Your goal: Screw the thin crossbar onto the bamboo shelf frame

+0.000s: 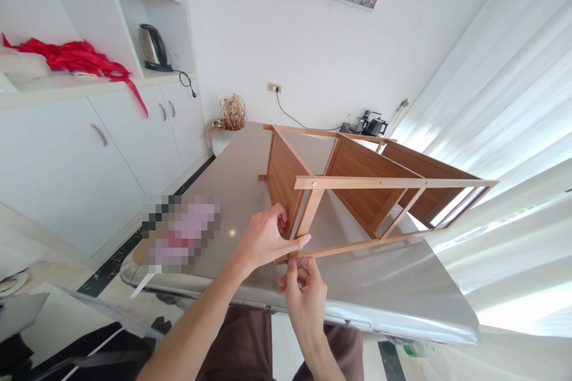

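Note:
A brown wooden shelf unit (353, 183) lies on its side on the grey table, its near end towards me. My left hand (263, 238) is closed around the bottom corner of its end panel, with the thumb stretched along the crosspiece (310, 214). Just below, my right hand (306, 286) has thumb and fingers pinched together at the near end of the lower rail (353, 246). Whatever is between those fingertips is too small or hidden to make out. A screw head or hole (314, 183) shows on the upper rail.
The unit stands on a grey table (223, 190) with rounded edges. A blurred-out pinkish item (187, 229) lies at its left. Behind are a dried plant (232, 113) and a black appliance (374, 125). White cabinets hold a kettle (154, 47) and red ribbon (75, 56); curtains (504, 131) hang right.

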{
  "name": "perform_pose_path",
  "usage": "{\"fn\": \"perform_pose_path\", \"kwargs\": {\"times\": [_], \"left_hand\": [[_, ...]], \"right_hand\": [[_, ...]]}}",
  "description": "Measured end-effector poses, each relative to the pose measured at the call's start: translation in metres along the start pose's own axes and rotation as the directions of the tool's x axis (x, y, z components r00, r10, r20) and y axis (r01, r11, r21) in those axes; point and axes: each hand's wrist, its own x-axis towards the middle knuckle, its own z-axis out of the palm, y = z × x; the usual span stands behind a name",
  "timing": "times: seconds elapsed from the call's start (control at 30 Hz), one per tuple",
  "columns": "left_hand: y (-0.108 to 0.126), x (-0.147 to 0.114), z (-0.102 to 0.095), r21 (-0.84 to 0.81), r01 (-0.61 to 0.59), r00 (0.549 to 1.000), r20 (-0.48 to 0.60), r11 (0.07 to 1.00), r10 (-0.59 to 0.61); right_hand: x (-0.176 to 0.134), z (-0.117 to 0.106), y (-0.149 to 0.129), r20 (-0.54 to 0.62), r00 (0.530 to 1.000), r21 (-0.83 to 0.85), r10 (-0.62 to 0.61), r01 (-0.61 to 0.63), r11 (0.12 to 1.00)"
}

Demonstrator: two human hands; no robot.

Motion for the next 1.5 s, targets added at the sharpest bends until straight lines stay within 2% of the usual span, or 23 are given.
{"fn": "perform_pose_path", "kwargs": {"times": [0.07, 0.17, 0.27, 0.4, 0.5, 0.6, 0.73, 0.8, 0.87, 0.9, 0.97, 1.07, 1.2, 1.37, 1.5], "left_hand": [[0.0, 0.0, 0.0, -0.002, 0.002, 1.0, 0.007, 1.0, -0.002], [-0.001, -0.001, 0.0, -0.007, 0.002, 1.0, 0.031, 1.0, -0.002], [-0.002, -0.002, 0.001, 0.001, -0.007, 0.999, 0.032, 1.0, 0.007], [-0.002, -0.003, 0.001, 0.003, -0.022, 0.999, 0.024, 1.0, 0.022], [-0.001, -0.002, 0.001, 0.006, -0.032, 0.999, 0.024, 0.999, 0.032], [-0.002, -0.001, 0.004, 0.025, -0.039, 0.999, -0.007, 0.999, 0.039], [-0.004, 0.002, 0.007, 0.017, -0.033, 0.999, -0.04, 0.999, 0.033], [-0.006, 0.002, 0.007, 0.006, -0.031, 0.999, -0.025, 1.0, 0.031], [-0.007, 0.002, 0.007, -0.002, -0.031, 0.999, -0.005, 1.0, 0.031], [-0.008, 0.002, 0.006, -0.004, -0.029, 1.0, 0.003, 1.0, 0.029], [-0.007, 0.002, 0.006, -0.006, -0.022, 1.0, 0.009, 1.0, 0.022], [-0.005, 0.002, 0.006, -0.003, -0.012, 1.0, -0.003, 1.0, 0.012], [-0.001, 0.003, 0.005, -0.007, -0.013, 1.0, -0.011, 1.0, 0.013], [0.002, 0.004, 0.002, 0.003, -0.002, 1.0, -0.007, 1.0, 0.002], [0.004, 0.004, 0.001, 0.002, -0.007, 1.0, -0.002, 1.0, 0.007]], "right_hand": [[-0.002, -0.001, 0.001, 0.0, 1.0, 0.024, 0.019, -0.019, 1.0], [-0.002, -0.005, 0.007, -0.035, 0.987, -0.115, -0.158, 0.154, 0.981], [0.004, -0.015, 0.014, -0.033, 0.922, -0.241, -0.385, 0.366, 0.899], [0.017, -0.037, 0.02, 0.14, 0.805, -0.301, -0.576, 0.589, 0.75], [0.029, -0.053, 0.02, 0.284, 0.734, -0.339, -0.617, 0.679, 0.651], [0.044, -0.059, 0.017, 0.355, 0.671, -0.328, -0.651, 0.742, 0.585], [0.058, -0.059, 0.013, 0.399, 0.611, -0.299, -0.684, 0.792, 0.533], [0.058, -0.06, 0.013, 0.412, 0.562, -0.29, -0.717, 0.827, 0.482], [0.052, -0.062, 0.016, 0.359, 0.514, -0.275, -0.779, 0.856, 0.438], [0.047, -0.063, 0.018, 0.317, 0.506, -0.268, -0.802, 0.859, 0.436], [0.035, -0.062, 0.022, 0.233, 0.555, -0.255, -0.798, 0.827, 0.501], [0.018, -0.053, 0.026, 0.221, 0.657, -0.278, -0.721, 0.751, 0.599], [0.008, -0.039, 0.026, 0.161, 0.736, -0.346, -0.657, 0.666, 0.661], [0.003, -0.035, 0.024, 0.13, 0.807, -0.322, -0.576, 0.584, 0.745], [0.002, -0.032, 0.025, 0.098, 0.805, -0.308, -0.585, 0.583, 0.752]]}}
